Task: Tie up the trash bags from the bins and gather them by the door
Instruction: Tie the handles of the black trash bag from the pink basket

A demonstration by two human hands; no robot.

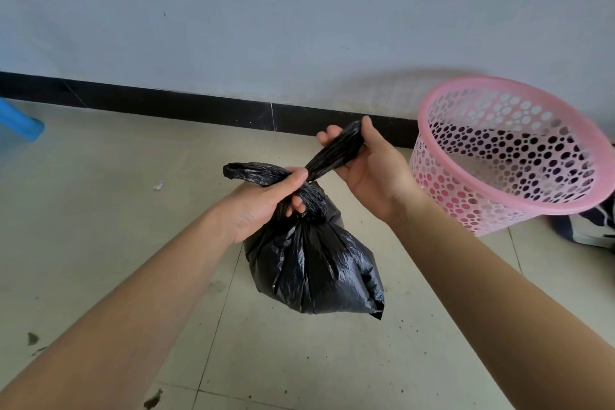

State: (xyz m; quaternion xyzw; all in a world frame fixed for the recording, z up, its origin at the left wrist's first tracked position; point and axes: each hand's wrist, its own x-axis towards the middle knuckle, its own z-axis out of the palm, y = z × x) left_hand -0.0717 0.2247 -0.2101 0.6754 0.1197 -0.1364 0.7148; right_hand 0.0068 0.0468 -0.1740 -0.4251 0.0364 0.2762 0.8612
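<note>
Head view: crinkled black plastic trash bag [312,263] out of the bin and held above the tiled floor [100,210] at centre, neck gathered and crossed into a knot apparently not yet drawn tight; left hand [263,206] curled around one twisted tail at the knot, right hand [369,173] pinching the other tail, stretched up to the right. Pink perforated plastic bin [506,156] at far right, tipped and unlined. Probably still to do: cinching this knot, any other bins, carrying to a door, none in view.

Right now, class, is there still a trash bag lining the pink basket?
No: the pink basket shows only bare perforated walls, while both hands hold the black bag.
</note>
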